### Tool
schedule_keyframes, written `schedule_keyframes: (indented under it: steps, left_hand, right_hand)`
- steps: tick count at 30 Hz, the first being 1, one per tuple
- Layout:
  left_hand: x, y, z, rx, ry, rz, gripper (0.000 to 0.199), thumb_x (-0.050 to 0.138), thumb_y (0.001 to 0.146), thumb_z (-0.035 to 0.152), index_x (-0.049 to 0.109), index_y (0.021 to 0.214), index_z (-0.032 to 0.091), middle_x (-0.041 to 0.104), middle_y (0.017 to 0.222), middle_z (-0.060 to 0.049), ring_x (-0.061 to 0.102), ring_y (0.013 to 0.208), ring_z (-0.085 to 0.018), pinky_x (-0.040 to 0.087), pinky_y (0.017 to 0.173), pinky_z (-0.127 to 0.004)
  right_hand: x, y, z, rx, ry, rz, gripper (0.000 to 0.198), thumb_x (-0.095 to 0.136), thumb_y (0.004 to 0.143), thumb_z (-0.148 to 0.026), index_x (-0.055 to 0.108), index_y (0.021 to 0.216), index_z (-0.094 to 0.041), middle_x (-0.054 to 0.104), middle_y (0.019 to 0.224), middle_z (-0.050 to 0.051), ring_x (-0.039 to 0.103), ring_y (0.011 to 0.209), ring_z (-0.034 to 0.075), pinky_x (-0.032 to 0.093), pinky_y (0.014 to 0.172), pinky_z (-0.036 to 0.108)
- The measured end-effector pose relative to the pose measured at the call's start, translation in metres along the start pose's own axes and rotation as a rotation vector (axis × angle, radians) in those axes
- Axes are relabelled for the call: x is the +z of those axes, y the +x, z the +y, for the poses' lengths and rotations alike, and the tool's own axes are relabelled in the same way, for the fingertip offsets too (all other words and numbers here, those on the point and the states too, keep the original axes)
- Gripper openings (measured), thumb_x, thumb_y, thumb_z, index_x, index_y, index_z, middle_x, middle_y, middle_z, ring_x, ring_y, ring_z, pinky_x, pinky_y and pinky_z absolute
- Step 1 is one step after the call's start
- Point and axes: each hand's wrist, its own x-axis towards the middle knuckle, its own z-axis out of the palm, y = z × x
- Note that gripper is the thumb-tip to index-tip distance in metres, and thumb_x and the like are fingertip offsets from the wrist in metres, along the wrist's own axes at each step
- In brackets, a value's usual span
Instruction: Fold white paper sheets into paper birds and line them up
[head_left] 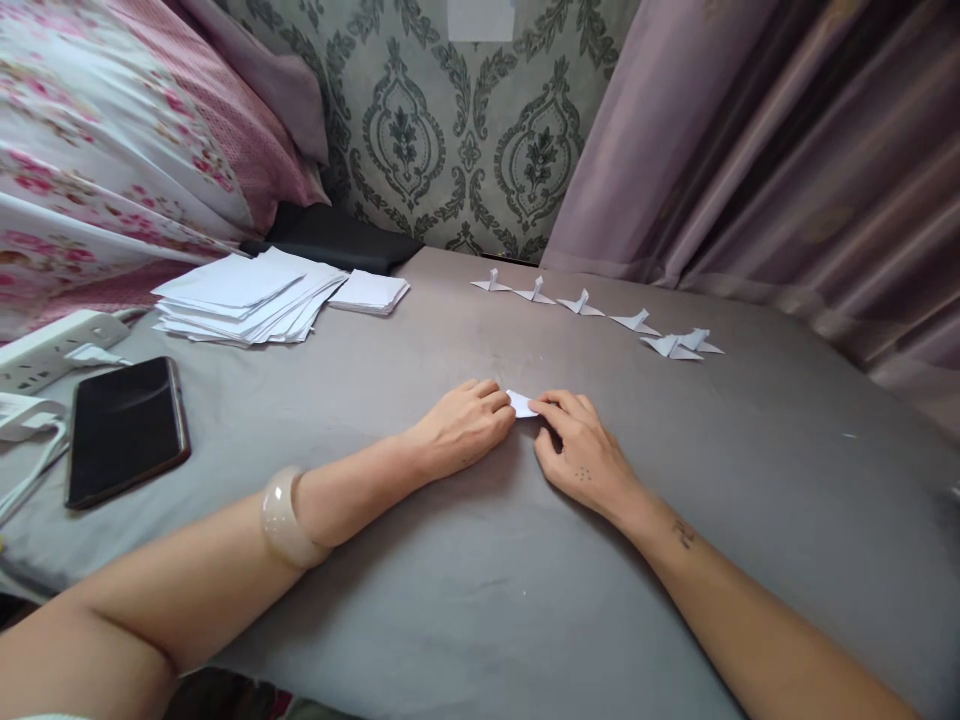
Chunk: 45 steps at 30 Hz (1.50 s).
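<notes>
A small piece of folded white paper (520, 404) lies between my hands at the middle of the table. My left hand (469, 425) is closed on its left end, the fingers curled over it. On its right end press the fingertips of my right hand (585, 450), with the thumb bent below. Part of the paper is hidden under the fingers. Beyond my hands, several folded paper birds (581, 302) stand in a slanting row, and two at the right end overlap.
A large stack of white paper sheets (240, 295) and a smaller stack (370, 292) sit at the back left. Nearer on the left are a phone (127, 430) and a white power strip (60, 345) with cables. Curtains (712, 150) hang along the right edge of the grey tabletop (465, 620).
</notes>
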Motion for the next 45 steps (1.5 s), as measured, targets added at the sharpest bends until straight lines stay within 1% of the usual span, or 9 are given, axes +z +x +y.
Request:
schedule_keyframes:
  steps: [3, 11, 18, 25, 33, 37, 39, 41, 45]
  left_hand:
    - [-0.003, -0.001, -0.001, -0.033, 0.004, -0.003, 0.027, 0.037, 0.095, 0.017, 0.063, 0.087, 0.013, 0.065, 0.094, -0.012, 0.055, 0.096, -0.023, 0.043, 0.083, -0.036]
    - [0.000, -0.009, 0.002, -0.267, -0.268, 0.181, 0.017, 0.049, 0.085, 0.020, 0.064, 0.078, 0.016, 0.063, 0.093, -0.009, 0.053, 0.089, -0.020, 0.046, 0.081, -0.032]
    - [0.006, -0.004, 0.002, -0.539, -0.465, 0.170, 0.020, 0.054, 0.086, 0.031, 0.065, 0.076, 0.017, 0.060, 0.100, -0.008, 0.050, 0.097, -0.023, 0.044, 0.088, -0.039]
    - [0.011, -0.004, 0.003, -0.604, -0.457, 0.157, 0.018, 0.055, 0.085, 0.030, 0.061, 0.075, 0.016, 0.055, 0.105, -0.010, 0.045, 0.100, -0.025, 0.041, 0.091, -0.043]
    - [0.007, -0.005, 0.004, -0.652, -0.463, 0.143, 0.010, 0.056, 0.083, 0.025, 0.058, 0.078, 0.017, 0.055, 0.105, -0.009, 0.044, 0.100, -0.026, 0.042, 0.089, -0.043]
    - [0.004, -0.004, 0.001, -0.679, -0.479, 0.091, 0.006, 0.056, 0.082, 0.021, 0.062, 0.083, 0.018, 0.055, 0.102, -0.009, 0.046, 0.099, -0.025, 0.041, 0.089, -0.042]
    - [0.004, -0.004, 0.000, -0.674, -0.466, 0.079, 0.009, 0.055, 0.082, 0.019, 0.063, 0.083, 0.019, 0.056, 0.097, -0.008, 0.047, 0.096, -0.025, 0.042, 0.087, -0.041]
    - [0.004, -0.005, 0.001, -0.597, -0.424, 0.079, 0.015, 0.049, 0.084, 0.015, 0.063, 0.086, 0.019, 0.058, 0.093, -0.007, 0.050, 0.090, -0.023, 0.042, 0.083, -0.039]
    - [0.001, -0.009, 0.007, -0.311, -0.272, 0.023, 0.028, 0.038, 0.084, 0.008, 0.062, 0.092, 0.018, 0.061, 0.092, -0.008, 0.054, 0.084, -0.021, 0.044, 0.076, -0.035]
  right_hand:
    - [0.000, -0.002, -0.003, -0.006, -0.017, 0.009, 0.031, 0.048, 0.085, -0.018, 0.065, 0.111, -0.020, 0.062, 0.108, 0.009, 0.053, 0.099, 0.025, 0.047, 0.084, 0.038]
    - [0.001, -0.003, -0.002, 0.019, 0.091, 0.011, 0.020, 0.047, 0.092, -0.026, 0.067, 0.093, -0.022, 0.063, 0.093, 0.006, 0.055, 0.093, 0.021, 0.046, 0.079, 0.034]
    - [0.004, 0.009, 0.004, 0.207, 0.250, 0.003, 0.019, 0.054, 0.087, -0.035, 0.062, 0.076, -0.021, 0.060, 0.092, 0.004, 0.057, 0.080, 0.017, 0.045, 0.074, 0.032]
    - [0.004, 0.011, 0.005, 0.251, 0.218, 0.019, 0.021, 0.057, 0.085, -0.035, 0.057, 0.069, -0.020, 0.058, 0.091, 0.004, 0.055, 0.070, 0.015, 0.044, 0.069, 0.031]
    - [0.004, 0.010, 0.007, 0.235, 0.190, 0.026, 0.019, 0.056, 0.084, -0.033, 0.055, 0.070, -0.021, 0.058, 0.088, 0.004, 0.055, 0.072, 0.016, 0.044, 0.068, 0.031]
    - [0.003, 0.009, 0.010, 0.245, 0.209, 0.031, 0.011, 0.057, 0.083, -0.031, 0.058, 0.077, -0.021, 0.059, 0.089, 0.004, 0.056, 0.071, 0.015, 0.044, 0.067, 0.030]
    - [0.003, 0.008, 0.009, 0.202, 0.211, 0.023, 0.008, 0.055, 0.086, -0.028, 0.060, 0.083, -0.022, 0.060, 0.092, 0.004, 0.057, 0.076, 0.016, 0.045, 0.070, 0.030]
    - [0.002, 0.006, 0.007, 0.095, 0.189, -0.005, 0.015, 0.049, 0.090, -0.024, 0.063, 0.092, -0.023, 0.060, 0.097, 0.005, 0.057, 0.086, 0.018, 0.046, 0.075, 0.031]
    - [0.001, 0.002, 0.005, -0.082, 0.087, -0.080, 0.035, 0.038, 0.092, -0.015, 0.067, 0.105, -0.029, 0.062, 0.102, 0.005, 0.054, 0.094, 0.020, 0.047, 0.077, 0.033]
